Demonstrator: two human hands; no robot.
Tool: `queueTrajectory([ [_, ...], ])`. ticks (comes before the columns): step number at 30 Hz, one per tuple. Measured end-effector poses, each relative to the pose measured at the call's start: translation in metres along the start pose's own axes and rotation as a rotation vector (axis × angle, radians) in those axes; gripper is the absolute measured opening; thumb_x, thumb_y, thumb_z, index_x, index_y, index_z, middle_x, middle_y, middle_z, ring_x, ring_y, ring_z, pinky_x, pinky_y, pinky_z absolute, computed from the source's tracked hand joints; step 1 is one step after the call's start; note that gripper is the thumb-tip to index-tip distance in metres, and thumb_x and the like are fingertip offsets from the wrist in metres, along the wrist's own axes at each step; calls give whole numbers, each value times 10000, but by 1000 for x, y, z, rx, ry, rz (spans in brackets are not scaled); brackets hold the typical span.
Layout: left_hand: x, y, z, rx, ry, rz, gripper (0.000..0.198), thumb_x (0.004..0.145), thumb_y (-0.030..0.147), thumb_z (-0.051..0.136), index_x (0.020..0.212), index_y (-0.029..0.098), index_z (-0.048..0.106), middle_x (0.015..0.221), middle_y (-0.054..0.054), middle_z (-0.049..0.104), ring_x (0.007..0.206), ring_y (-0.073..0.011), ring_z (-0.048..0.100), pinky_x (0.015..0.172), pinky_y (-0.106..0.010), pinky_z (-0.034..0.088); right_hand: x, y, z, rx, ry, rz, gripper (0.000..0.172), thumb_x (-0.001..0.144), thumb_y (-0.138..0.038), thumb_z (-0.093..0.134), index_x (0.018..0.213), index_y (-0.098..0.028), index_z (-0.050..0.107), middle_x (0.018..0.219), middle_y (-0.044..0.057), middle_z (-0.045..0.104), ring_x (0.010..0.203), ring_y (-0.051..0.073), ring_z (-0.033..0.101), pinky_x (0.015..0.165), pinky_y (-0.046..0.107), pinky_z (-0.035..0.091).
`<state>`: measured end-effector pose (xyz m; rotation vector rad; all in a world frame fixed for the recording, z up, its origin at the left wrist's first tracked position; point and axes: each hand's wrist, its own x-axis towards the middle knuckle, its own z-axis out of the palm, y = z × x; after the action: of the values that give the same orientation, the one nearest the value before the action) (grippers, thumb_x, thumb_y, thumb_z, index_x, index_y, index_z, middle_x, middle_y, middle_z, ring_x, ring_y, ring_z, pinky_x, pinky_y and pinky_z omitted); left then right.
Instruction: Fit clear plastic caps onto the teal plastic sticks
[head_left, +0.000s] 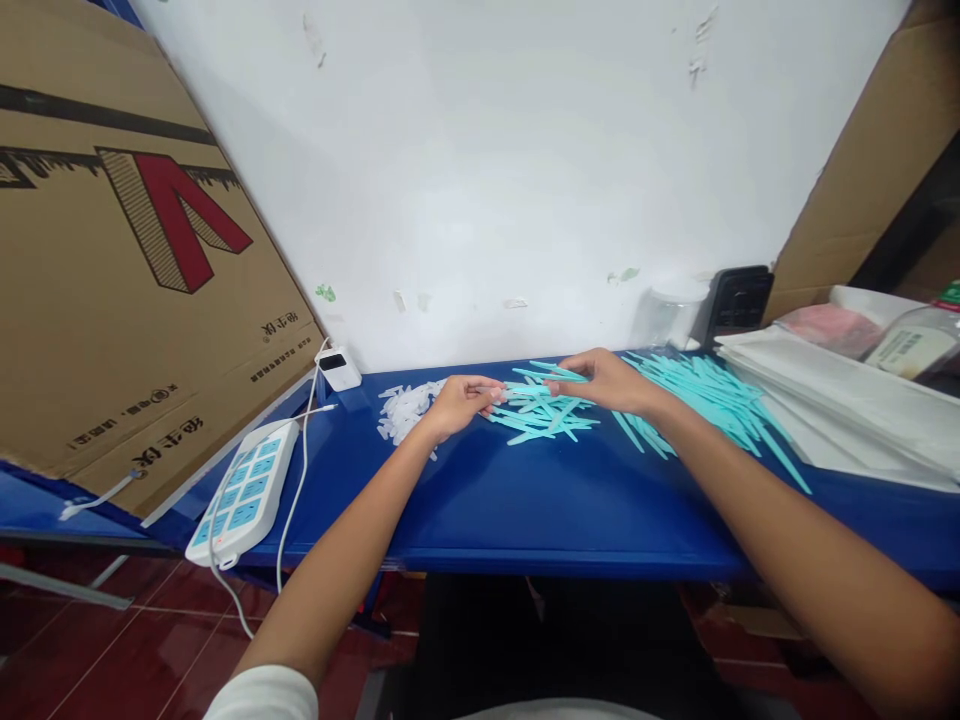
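Worktop (480,520): smooth, glossy blue, below both sets of fingers; working low over it should keep a dropped piece within reach.
Far turquoise heap (712,395): beyond the right fingers, on their outer side; best left undisturbed by the forearm. Long, narrow, matt-looking sticks, probably plastic, lying loosely crossed.
Near turquoise pile (540,425): just below and between the two sets of fingers; lift one stick at a time, since they overlap. Slim strips, some with tapering ends.
Pale pile (407,410): beside the left fingers, on their outer side; small, translucent whitish pieces, short and smooth-looking, so a light fingertip pick should suit.
Right hand (611,380): fingers narrowed in a pinch on a turquoise piece; a light grip should avoid bending it.
Left hand (459,405): fingers nearly closed around a small pale piece, its exact shape partly hidden; steadying it level would help.
Held turquoise piece (534,389): between the two sets of fingers, roughly level; keep its ends aligned.
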<state>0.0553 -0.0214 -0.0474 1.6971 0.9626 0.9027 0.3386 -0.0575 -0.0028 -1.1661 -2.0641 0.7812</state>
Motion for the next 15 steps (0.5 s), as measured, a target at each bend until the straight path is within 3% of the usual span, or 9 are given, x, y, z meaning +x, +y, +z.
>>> queueTrajectory([
  [8,-1,0,2,-17,-8,2,493,791,492,823,1095,107,775,978,-149,788,667,-141,657,687,-297,569,-1,-4,-1,16,-30,4,541,742,-715,710,712,-176,692,648,1,492,635,136,378,584,294,271],
  [15,-6,3,21,-23,21,17,510,763,472,846,1069,68,792,792,-115,764,651,-162,665,670,-296,557,3,3,16,62,-83,-36,500,789,-654,696,785,-157,744,684,7,562,658,146,430,601,292,310],
])
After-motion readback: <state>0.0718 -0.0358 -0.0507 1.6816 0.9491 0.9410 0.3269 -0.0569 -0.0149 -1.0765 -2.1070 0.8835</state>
